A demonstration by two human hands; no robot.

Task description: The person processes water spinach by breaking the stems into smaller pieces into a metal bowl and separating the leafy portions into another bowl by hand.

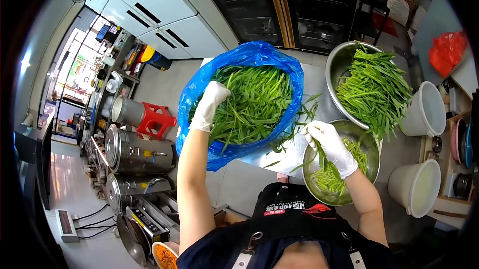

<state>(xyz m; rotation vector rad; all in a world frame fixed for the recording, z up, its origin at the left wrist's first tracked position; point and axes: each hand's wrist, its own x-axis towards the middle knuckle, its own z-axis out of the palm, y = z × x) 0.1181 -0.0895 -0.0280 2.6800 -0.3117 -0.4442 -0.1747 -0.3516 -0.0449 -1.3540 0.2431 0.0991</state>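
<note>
My left hand [214,102], in a white glove, is at the left side of a heap of water spinach [257,99] in an open blue plastic bag [187,132]. Its fingers are curled together, and what they hold, if anything, is hidden. My right hand [329,144], gloved too, is closed on a leafy water spinach stalk [321,157] that hangs down from the fingers. Below it stands a steel bowl [374,157] with short cut green stems [332,181] inside. Loose leaves [284,144] lie on the metal table [264,162] between bag and bowl.
A larger steel basin [333,87] heaped with long greens [374,87] stands at the back right. White buckets [416,186] are on the right, with a red plastic bag [446,52] above. Steel pots [142,152] and a red stool [155,119] stand on the left.
</note>
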